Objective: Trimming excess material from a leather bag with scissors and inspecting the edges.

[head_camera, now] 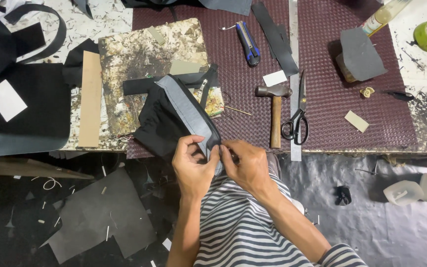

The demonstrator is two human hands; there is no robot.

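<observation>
A black fabric piece (161,121) with a grey lining strip along its edge stretches from the worktable down to my lap. My left hand (193,165) pinches the near end of the grey strip. Right beside it, my right hand (247,165) grips the same end from the other side, fingertips nearly touching the left ones. Both hands are over the table's front edge, above my striped shirt.
On the maroon mat (332,99) lie a hammer (275,111), scissors (297,116), a blue utility knife (248,43) and black strips (275,34). A stained board (144,54), a tan strip (90,99) and black pieces (30,109) sit left. A bottle (384,15) stands far right.
</observation>
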